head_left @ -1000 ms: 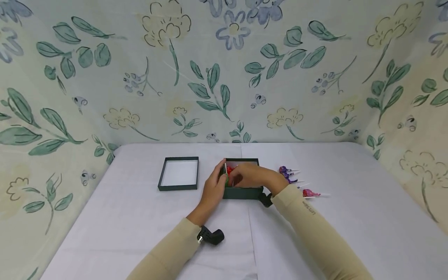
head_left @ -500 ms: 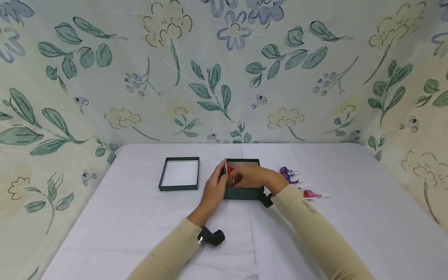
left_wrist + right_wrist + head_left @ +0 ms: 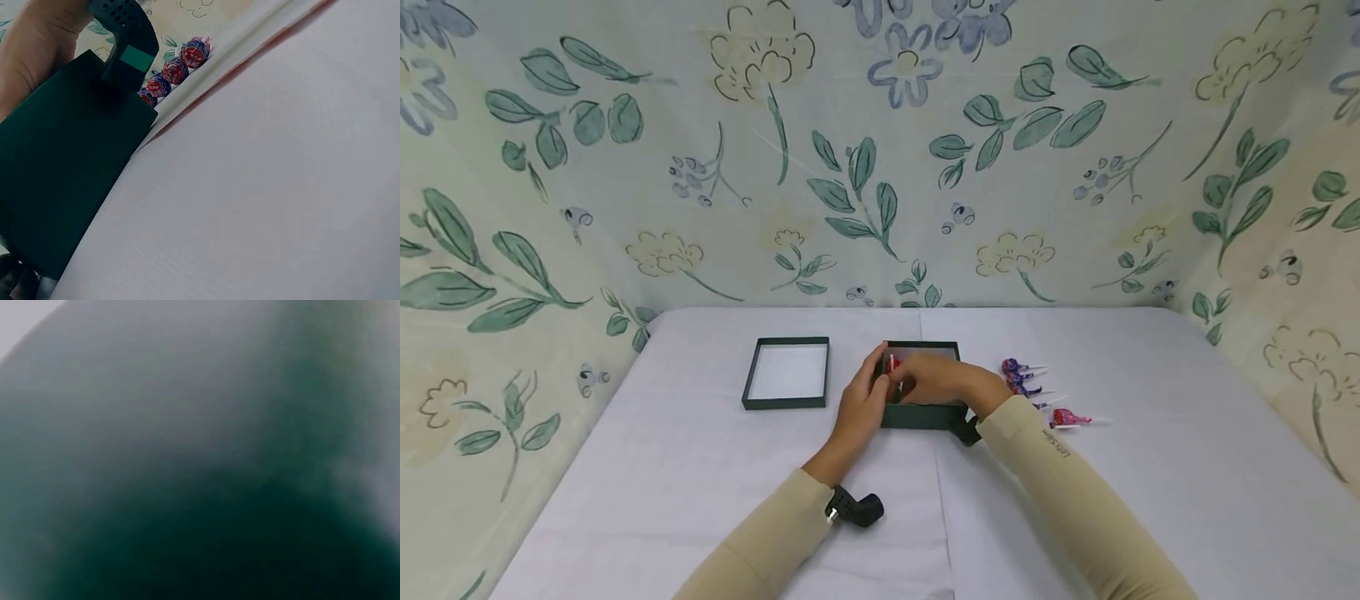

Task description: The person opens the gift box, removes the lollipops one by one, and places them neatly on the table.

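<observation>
A dark green box (image 3: 925, 417) stands uncovered at mid-table in the head view. My left hand (image 3: 859, 410) grips its left wall, with the thumb over the inner side. Inside the box is my right hand (image 3: 936, 377), its fingers bent down at the left end and seeming to pinch a lollipop, mostly hidden by the hands. A red-wrapped lollipop (image 3: 891, 365) with a white stick shows at that end. In the left wrist view the box's green outer wall (image 3: 69, 150) fills the left side. The right wrist view is a green and grey blur.
A green-rimmed box lid (image 3: 786, 403) lies left of the box, white inside up. Right of the box are several purple-wrapped lollipops (image 3: 1017, 377) in a row and a pink one (image 3: 1070, 417). A white cloth (image 3: 760, 483) covers the table. Floral fabric hangs behind.
The green wrapper seen beside my left thumb has dropped mostly out of sight. My left thumb has shifted slightly towards the right fingers. Both arms stay nearly in place.
</observation>
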`<state>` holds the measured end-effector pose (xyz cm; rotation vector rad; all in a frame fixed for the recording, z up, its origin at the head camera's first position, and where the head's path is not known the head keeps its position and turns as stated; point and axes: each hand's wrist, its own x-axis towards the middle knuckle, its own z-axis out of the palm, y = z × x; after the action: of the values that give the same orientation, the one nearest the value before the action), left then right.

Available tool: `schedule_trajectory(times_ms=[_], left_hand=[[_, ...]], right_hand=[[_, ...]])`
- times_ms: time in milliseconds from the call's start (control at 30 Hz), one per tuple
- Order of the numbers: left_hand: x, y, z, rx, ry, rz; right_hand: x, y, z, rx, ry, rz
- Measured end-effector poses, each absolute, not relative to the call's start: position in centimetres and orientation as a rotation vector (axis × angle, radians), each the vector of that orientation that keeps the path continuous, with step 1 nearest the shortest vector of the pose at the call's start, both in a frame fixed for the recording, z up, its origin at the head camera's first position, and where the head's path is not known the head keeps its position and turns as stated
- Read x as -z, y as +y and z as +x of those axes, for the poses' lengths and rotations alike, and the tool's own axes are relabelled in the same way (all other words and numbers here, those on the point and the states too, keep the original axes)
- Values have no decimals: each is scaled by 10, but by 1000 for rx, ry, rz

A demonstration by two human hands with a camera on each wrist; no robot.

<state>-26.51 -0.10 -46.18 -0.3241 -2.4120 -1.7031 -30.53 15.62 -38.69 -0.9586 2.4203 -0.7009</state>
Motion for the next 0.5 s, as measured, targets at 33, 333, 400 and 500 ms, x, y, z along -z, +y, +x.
schedule_trajectory(times_ms=[33,333,400,500], left_hand=[[462,-1,-265,1708,-2409,-327],[464,-1,-265,1730,-2404,-343],[464,-1,-265,1728,-2403,-344],[462,-2,-264,1728,-2399,-346]], right_hand=[[388,156,-305,704,2421,-958],[390,160,-304,704,2432,-971],[390,160,-305,707,2431,-972],[389,160,-305,712,2429,-974]])
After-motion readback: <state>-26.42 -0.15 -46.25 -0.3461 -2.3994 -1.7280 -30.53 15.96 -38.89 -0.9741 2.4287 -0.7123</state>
